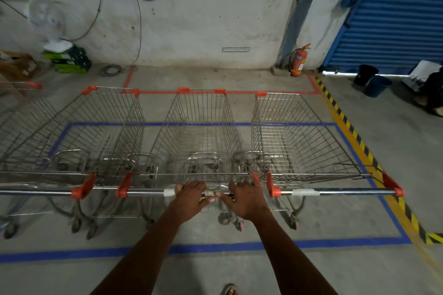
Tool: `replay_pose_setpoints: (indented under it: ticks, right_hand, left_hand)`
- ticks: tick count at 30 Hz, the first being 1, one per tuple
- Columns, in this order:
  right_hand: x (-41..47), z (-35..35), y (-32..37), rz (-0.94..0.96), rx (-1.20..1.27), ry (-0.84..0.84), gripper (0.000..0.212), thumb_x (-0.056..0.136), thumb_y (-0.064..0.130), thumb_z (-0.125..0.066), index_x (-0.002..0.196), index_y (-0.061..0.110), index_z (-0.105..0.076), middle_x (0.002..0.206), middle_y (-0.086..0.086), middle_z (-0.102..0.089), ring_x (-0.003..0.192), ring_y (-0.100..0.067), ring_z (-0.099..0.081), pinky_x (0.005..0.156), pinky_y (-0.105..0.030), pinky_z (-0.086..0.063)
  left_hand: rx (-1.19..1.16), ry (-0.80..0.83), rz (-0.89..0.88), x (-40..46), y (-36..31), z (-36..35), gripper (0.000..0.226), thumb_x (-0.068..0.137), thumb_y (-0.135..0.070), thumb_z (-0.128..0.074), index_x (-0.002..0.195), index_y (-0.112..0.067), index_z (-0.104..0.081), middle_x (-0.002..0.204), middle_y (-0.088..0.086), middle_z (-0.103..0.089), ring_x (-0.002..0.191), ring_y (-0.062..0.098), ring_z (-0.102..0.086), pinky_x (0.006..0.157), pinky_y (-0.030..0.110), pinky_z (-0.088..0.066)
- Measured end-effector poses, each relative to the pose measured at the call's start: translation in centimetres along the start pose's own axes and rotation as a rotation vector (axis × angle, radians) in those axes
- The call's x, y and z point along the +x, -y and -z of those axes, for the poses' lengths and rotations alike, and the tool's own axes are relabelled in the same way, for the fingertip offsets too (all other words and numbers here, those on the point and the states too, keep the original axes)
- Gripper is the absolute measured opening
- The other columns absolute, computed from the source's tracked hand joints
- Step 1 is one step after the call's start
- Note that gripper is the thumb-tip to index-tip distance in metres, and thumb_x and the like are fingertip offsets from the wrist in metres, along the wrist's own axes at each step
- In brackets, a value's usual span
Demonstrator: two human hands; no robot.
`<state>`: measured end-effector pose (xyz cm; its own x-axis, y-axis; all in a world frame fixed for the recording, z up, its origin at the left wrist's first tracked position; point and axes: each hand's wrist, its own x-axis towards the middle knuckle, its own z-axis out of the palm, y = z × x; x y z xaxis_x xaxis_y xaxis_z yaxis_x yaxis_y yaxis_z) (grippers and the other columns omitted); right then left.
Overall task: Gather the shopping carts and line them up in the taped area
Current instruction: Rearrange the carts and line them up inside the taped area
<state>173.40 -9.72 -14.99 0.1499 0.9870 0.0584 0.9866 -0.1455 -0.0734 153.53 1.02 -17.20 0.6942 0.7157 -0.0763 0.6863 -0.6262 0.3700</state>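
Observation:
Wire shopping carts with orange corner caps stand side by side inside a blue taped rectangle (215,248) on the concrete floor. The middle cart (200,132) is straight ahead; my left hand (191,195) and my right hand (244,197) both grip its chrome handle bar. A second cart (299,136) stands to its right, close to the blue tape's right side. Another cart (96,132) stands to its left, and a further cart (16,122) is cut off by the left edge. Their handles line up in one row.
Red tape (223,92) marks a second area near the wall. Yellow-black hazard tape (354,132) runs along the right. A fire extinguisher (298,61) stands by the wall, two buckets (372,80) by a blue roller shutter (395,14), a fan and green crate (68,58) at left.

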Motion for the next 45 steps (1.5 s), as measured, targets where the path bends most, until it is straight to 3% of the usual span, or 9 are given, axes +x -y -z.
replay_pose_setpoints:
  ticks: [6, 11, 15, 20, 27, 30, 33, 40, 45]
  right_hand:
    - [1.2, 0.4, 0.6, -0.033, -0.063, 0.012, 0.072, 0.103, 0.067, -0.009, 0.087, 0.027, -0.067, 0.076, 0.004, -0.07, 0.08, -0.018, -0.069, 0.113, -0.057, -0.027]
    - [2.8, 2.4, 3.2, 0.022, -0.082, -0.054, 0.051, 0.105, 0.052, -0.029, 0.098, 0.024, -0.07, 0.094, -0.005, -0.073, 0.088, -0.026, -0.069, 0.086, -0.043, -0.048]
    - [4.5, 2.4, 7.5, 0.057, -0.054, -0.114, 0.045, 0.102, 0.048, -0.035, 0.098, 0.02, -0.071, 0.095, -0.008, -0.071, 0.089, -0.03, -0.067, 0.082, -0.042, -0.051]
    - [6.3, 2.1, 16.3, 0.083, -0.019, -0.165, 0.041, 0.1, 0.046, -0.037, 0.099, 0.021, -0.07, 0.097, -0.006, -0.07, 0.094, -0.03, -0.065, 0.083, -0.043, -0.048]
    - [8.3, 2.0, 31.8, 0.177, 0.073, -0.2, 0.021, 0.095, 0.036, -0.057, 0.1, 0.019, -0.066, 0.096, -0.007, -0.068, 0.093, -0.031, -0.064, 0.082, -0.043, -0.047]
    - [9.3, 1.4, 37.6, 0.211, 0.118, -0.182, 0.031, 0.097, 0.04, -0.049, 0.114, 0.02, -0.064, 0.105, -0.005, -0.066, 0.099, -0.028, -0.062, 0.088, -0.044, -0.046]
    - [10.1, 0.4, 42.5, 0.195, 0.128, -0.143, 0.038, 0.096, 0.045, -0.043, 0.124, 0.025, -0.058, 0.116, -0.002, -0.066, 0.106, -0.026, -0.062, 0.097, -0.056, -0.045]
    - [13.6, -1.3, 49.2, 0.299, 0.098, -0.027, 0.046, 0.092, 0.034, -0.058, 0.135, 0.018, -0.056, 0.129, -0.008, -0.063, 0.12, -0.03, -0.059, 0.105, -0.049, -0.039]
    - [17.3, -2.5, 52.2, 0.257, 0.076, 0.038, 0.042, 0.093, 0.047, -0.056, 0.127, 0.022, -0.06, 0.125, -0.005, -0.067, 0.114, -0.03, -0.063, 0.095, -0.049, -0.046]
  left_hand:
    - [-0.04, -0.079, -0.035, 0.0, 0.9, 0.8, 0.04, 0.083, -0.053, -0.067, 0.115, -0.032, -0.055, 0.119, -0.008, -0.054, 0.116, 0.016, -0.048, 0.09, 0.037, -0.034]
    - [-0.006, -0.133, -0.083, -1.4, 3.1, 3.1, 0.04, 0.083, -0.047, -0.069, 0.115, -0.028, -0.056, 0.12, -0.004, -0.054, 0.115, 0.019, -0.049, 0.093, 0.037, -0.038]
    - [-0.024, -0.182, -0.121, -3.5, 6.2, 5.7, 0.036, 0.083, -0.036, -0.07, 0.113, -0.021, -0.058, 0.116, 0.002, -0.058, 0.111, 0.024, -0.054, 0.094, 0.04, -0.043]
    - [-0.031, -0.258, -0.095, -8.8, 13.1, 9.0, 0.03, 0.083, -0.031, -0.068, 0.11, -0.024, -0.057, 0.113, 0.0, -0.061, 0.117, 0.021, -0.055, 0.108, 0.051, -0.034]
    - [-0.092, -0.325, -0.068, -18.2, 24.5, 14.6, 0.05, 0.081, -0.015, -0.07, 0.128, -0.012, -0.053, 0.132, 0.013, -0.054, 0.124, 0.028, -0.047, 0.107, 0.042, -0.04]
    - [-0.08, -0.335, -0.008, -21.1, 29.2, 16.5, 0.044, 0.082, -0.02, -0.069, 0.124, -0.019, -0.055, 0.123, 0.007, -0.056, 0.113, 0.025, -0.053, 0.096, 0.041, -0.046]
    - [-0.059, -0.285, 0.099, -23.2, 33.3, 17.0, 0.059, 0.083, -0.032, -0.064, 0.137, -0.018, -0.047, 0.134, 0.008, -0.054, 0.122, 0.026, -0.051, 0.101, 0.041, -0.045]
    - [-0.037, -0.168, 0.235, -23.1, 39.7, 16.7, 0.083, 0.08, -0.035, -0.071, 0.148, -0.008, -0.033, 0.148, 0.017, -0.041, 0.138, 0.033, -0.036, 0.11, 0.052, -0.035]
    - [0.067, -0.144, 0.202, -20.8, 42.6, 18.4, 0.069, 0.08, -0.031, -0.071, 0.142, -0.015, -0.042, 0.142, 0.008, -0.046, 0.13, 0.03, -0.04, 0.105, 0.048, -0.037]
